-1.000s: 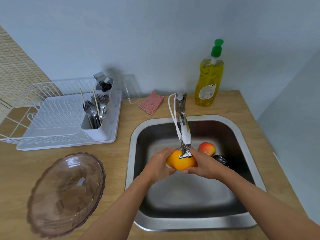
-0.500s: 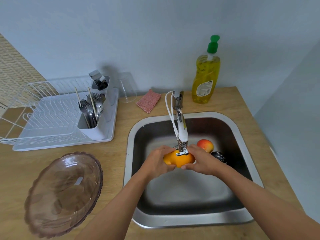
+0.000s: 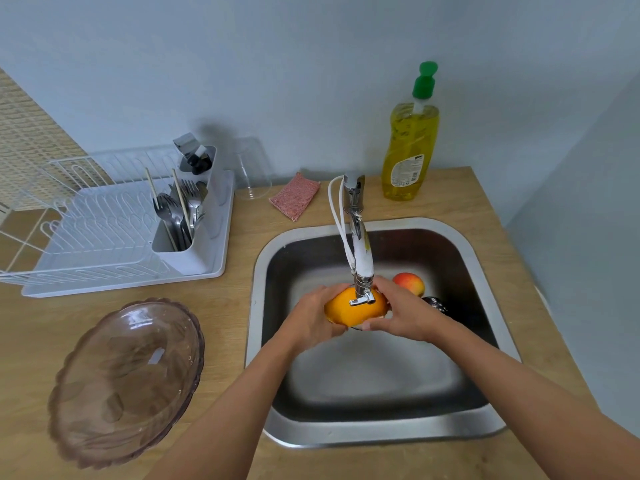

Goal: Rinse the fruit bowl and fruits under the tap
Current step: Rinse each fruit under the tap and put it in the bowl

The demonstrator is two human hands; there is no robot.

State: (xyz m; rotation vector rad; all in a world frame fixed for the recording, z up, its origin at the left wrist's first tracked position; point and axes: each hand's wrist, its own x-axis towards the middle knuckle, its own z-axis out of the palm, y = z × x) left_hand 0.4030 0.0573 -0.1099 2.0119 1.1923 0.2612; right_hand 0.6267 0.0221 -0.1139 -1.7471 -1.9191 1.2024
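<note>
Barely anything's shifted since a second ago: both hands have stayed wrapped round the orange (image 3: 356,306) at frame centre, right under the tap (image 3: 362,265), maybe rolled a touch. Left hand (image 3: 311,320) cups one side, right hand (image 3: 401,315) the other, fingers curled snug on it. I can't make out any water stream. Apple (image 3: 408,284) and a dark fruit (image 3: 434,304) wait in the steel sink (image 3: 346,434), likely unrinsed. Scalloped, tinted glassy bowl (image 3: 128,382) sits lower left on the wood counter (image 3: 242,289), probably done already.
</note>
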